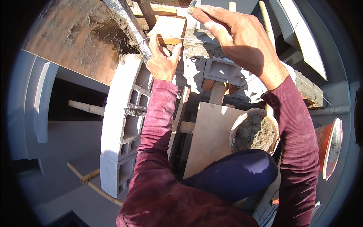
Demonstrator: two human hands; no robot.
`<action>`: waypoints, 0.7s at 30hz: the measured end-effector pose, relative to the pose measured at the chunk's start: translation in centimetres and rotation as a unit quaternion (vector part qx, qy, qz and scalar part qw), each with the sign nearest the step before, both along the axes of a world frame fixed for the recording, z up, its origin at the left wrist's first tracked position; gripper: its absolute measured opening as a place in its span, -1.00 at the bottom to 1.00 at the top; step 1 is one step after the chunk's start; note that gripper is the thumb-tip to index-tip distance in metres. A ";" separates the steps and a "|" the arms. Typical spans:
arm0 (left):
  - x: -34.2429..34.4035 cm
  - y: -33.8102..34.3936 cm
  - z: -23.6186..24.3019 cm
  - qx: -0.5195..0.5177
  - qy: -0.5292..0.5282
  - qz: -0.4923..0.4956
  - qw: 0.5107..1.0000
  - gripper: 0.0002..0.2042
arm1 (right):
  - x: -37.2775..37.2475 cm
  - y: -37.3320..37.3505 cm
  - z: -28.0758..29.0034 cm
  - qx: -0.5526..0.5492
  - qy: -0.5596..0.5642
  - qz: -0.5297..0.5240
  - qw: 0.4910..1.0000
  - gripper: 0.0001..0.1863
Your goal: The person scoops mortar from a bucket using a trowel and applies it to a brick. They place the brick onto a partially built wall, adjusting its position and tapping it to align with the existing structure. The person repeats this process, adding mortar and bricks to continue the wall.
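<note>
My left hand (164, 62) reaches to the near face of an orange brick (168, 28), thumb and forefinger spanning its two lower corners, the other fingers curled. The brick's top is bright in the sun. A thin string (177, 38) runs across in front of it. My right hand (247, 41) is raised to the right of the brick, wrapped round a wooden tool handle (204, 17) with a brass-coloured end pointing left. The rest of that tool is hidden by the hand. Grey mortar (200, 45) lies on the wall beside the brick.
Hollow concrete blocks (113, 125) form a wall edge at left; a mortar-smeared metal bar (128, 22) slants above them. By my knee (242, 170) stands a bucket of wet mortar (254, 132) beside a plywood board (211, 130). An orange bucket (328, 147) is far right. Bamboo poles (87, 107) jut out.
</note>
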State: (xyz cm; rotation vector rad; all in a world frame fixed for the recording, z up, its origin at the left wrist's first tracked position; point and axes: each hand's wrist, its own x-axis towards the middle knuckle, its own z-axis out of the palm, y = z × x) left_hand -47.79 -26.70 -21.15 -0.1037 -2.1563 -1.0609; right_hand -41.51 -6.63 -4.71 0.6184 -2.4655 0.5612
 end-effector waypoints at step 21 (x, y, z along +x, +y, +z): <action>-1.6 -0.6 -0.6 -0.068 -0.039 0.053 0.996 -0.16 | -1.3 -0.8 -1.4 -0.007 -0.090 0.005 0.996 -0.71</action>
